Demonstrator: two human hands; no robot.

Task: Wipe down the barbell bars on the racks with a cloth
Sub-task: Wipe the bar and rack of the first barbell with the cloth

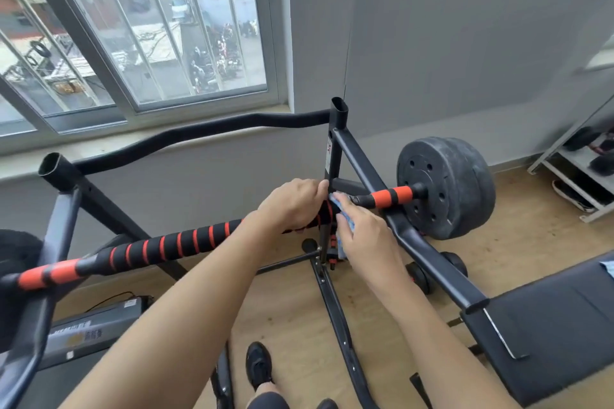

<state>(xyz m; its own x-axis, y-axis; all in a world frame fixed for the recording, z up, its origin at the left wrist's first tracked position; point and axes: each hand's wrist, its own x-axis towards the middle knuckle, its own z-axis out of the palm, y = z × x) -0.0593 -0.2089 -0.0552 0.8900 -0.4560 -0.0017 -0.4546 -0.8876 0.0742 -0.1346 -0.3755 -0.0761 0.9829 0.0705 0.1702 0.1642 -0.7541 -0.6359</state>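
A barbell bar (pixel 172 244) wrapped in black foam with orange stripes lies across the black rack (pixel 335 149), running from lower left to upper right. My left hand (pixel 292 204) grips the bar from above near the rack's right upright. Right beside it, my right hand (pixel 368 239) holds a light blue cloth (pixel 344 214) against the bar. A black weight plate (pixel 448 186) sits on the bar's right end. The bar's left end runs into a dark plate at the frame's left edge.
A black padded bench (pixel 548 325) stands at lower right, with a bit of blue cloth on its far edge. A grey shelf (pixel 578 173) with shoes and dumbbells stands against the right wall. The window (pixel 139 26) lies behind the rack. My shoe (pixel 259 365) rests on the wooden floor.
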